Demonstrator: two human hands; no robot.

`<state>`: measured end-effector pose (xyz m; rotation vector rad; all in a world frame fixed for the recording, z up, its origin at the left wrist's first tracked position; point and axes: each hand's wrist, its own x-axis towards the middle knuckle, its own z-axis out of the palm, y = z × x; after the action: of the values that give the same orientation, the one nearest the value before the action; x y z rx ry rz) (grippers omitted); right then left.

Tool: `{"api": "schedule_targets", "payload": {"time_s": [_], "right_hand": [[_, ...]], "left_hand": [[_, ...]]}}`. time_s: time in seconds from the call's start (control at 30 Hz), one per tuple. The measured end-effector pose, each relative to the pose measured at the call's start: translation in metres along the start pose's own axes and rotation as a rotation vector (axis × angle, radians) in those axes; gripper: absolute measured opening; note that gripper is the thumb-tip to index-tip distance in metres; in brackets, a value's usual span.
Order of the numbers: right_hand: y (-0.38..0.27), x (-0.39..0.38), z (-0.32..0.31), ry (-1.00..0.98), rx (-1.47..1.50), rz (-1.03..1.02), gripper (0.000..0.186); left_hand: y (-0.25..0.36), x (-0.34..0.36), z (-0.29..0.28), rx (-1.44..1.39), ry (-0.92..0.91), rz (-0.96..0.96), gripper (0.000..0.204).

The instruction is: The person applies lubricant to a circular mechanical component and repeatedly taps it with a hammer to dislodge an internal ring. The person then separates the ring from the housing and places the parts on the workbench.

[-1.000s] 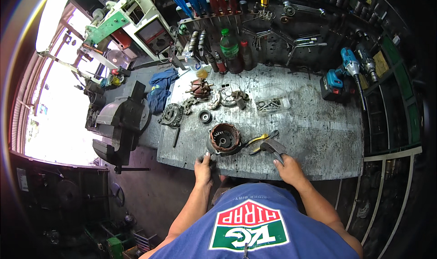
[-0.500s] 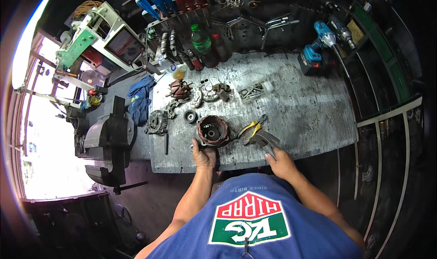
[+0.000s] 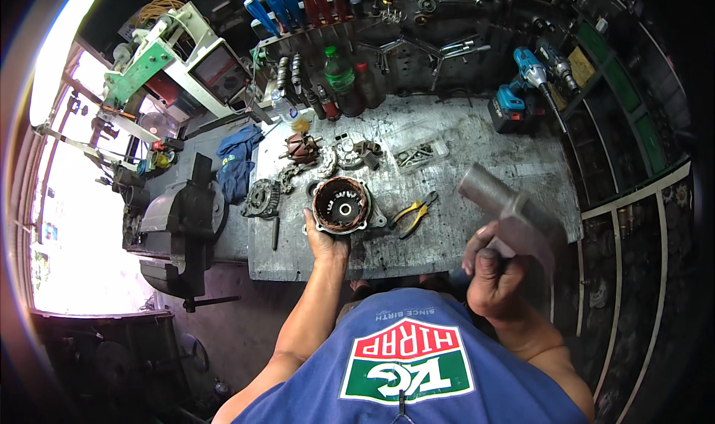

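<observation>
- Head view, and at the centre sits the winding-lined housing (image 3: 342,206), over the near part of the desk (image 3: 447,247); whether it touches down can't be told.
- Left hand (image 3: 328,245): fingers clamped on the housing's near-left rim. Right hand (image 3: 495,279): fingers curled around the hammer (image 3: 488,188), well apart from the housing and smeared by blur.
- Danger spot! A stray blow could catch those left fingers or nick the copper, the likely cause being loose aim with one-handed support.
- A slack left grip might let the housing tilt or skid.
- Just right of it, the yellow-handled pliers (image 3: 412,215) could get knocked.
- Over on the left, a dark rod (image 3: 275,234) lies near, and might roll if bumped.
- Beyond, the rotor (image 3: 302,148), pale end cover (image 3: 348,152) and clear tray (image 3: 422,156) crowd the far side.
- Farther left, the bulky vise (image 3: 175,208) hems things in.
</observation>
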<state>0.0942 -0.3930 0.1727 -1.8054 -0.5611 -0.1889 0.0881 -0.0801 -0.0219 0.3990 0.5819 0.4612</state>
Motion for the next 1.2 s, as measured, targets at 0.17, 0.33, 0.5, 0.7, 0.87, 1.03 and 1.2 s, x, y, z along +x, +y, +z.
{"api": "schedule_targets", "payload": {"time_s": [0.17,0.33,0.5,0.7,0.87,1.03,1.2], "right_hand": [[0.046,-0.011,0.037,-0.568,-0.433,0.470,0.033],[0.066,-0.026,0.045,-0.333,-0.228,0.111,0.031],[0.035,0.002,0.033,-0.431,-0.327,0.108,0.029],[0.020,0.003,0.012,0.263,0.869,-0.319,0.016],[0.063,-0.017,0.041,-0.591,-0.506,0.344,0.030],[0.077,-0.031,0.050,-0.398,-0.311,0.109,0.032],[0.030,0.007,0.041,-0.483,-0.351,0.255,0.026]], "left_hand": [[0.023,-0.006,0.029,0.170,-0.023,0.114,0.069],[0.030,-0.023,0.038,0.022,-0.066,0.107,0.066],[0.027,-0.021,0.040,0.047,-0.082,0.110,0.064],[0.023,-0.017,0.033,0.018,0.039,0.135,0.068],[0.027,-0.016,0.031,0.096,-0.018,0.110,0.066],[0.031,-0.016,0.034,0.008,0.050,0.110,0.064],[0.028,-0.001,0.032,0.020,-0.004,0.110,0.067]]}}
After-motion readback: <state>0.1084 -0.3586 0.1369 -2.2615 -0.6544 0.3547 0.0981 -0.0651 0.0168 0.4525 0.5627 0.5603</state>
